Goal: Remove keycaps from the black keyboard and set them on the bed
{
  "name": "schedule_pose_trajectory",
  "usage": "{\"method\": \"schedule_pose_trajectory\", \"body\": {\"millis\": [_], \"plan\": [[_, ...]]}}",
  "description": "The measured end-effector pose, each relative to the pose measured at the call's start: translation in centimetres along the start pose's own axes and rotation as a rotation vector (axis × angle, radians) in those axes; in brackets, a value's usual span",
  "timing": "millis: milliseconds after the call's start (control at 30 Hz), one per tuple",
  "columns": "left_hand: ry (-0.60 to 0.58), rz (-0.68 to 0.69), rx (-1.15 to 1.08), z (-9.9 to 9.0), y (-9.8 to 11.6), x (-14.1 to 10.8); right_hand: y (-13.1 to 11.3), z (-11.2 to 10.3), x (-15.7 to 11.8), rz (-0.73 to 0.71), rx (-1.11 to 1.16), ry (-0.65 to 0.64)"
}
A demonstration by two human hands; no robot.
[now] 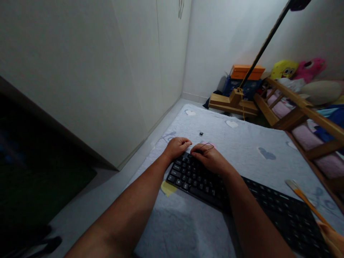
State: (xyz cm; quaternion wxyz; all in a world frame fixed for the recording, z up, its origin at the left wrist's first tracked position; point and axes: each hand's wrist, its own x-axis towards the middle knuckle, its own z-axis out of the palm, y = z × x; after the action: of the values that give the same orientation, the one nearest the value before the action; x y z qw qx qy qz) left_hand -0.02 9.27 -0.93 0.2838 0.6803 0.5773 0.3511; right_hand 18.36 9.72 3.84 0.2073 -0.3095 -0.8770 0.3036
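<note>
A black keyboard [204, 186] lies at a slant on a pale blue cloth [223, 139] with heart patterns. At its upper left corner rests my left hand [177, 147], its fingers pressed together; what they hold, if anything, is hidden. My right hand [209, 157] is over the keyboard's top edge, fingers closed around something I cannot make out, with a thin dark wire loop showing above it. Beyond the hands lies a small black piece [201, 133]. A yellow paper [168, 188] sticks out under the keyboard's left end.
An orange-handled brush [306, 199] lies at the right, near another person's hand [331, 238]. A white cabinet [134, 71] stands at the left. Behind the cloth are a wooden stand [233, 102] and an orange box [247, 72]; a wooden bed rail [306, 107] runs along the right.
</note>
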Motion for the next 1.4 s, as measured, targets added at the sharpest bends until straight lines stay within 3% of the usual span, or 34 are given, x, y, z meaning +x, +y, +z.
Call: {"method": "schedule_pose_trajectory", "body": {"millis": [233, 600, 1033, 1400], "plan": [[0.005, 0.012, 0.0, 0.1, -0.3, 0.1, 0.2, 0.2, -0.6, 0.004, 0.012, 0.007], [0.001, 0.034, 0.006, -0.1, 0.1, 0.0, -0.3, -0.5, 1.0, 0.07, -0.017, -0.042], [0.0, 0.01, 0.019, 0.0, -0.1, 0.0, 2.2, -0.6, 2.1, 0.196, 0.192, -0.122], [-0.007, 0.02, 0.023, 0.0, -0.1, 0.0, 2.1, -0.7, 3.0, 0.408, 0.515, -0.157]]}}
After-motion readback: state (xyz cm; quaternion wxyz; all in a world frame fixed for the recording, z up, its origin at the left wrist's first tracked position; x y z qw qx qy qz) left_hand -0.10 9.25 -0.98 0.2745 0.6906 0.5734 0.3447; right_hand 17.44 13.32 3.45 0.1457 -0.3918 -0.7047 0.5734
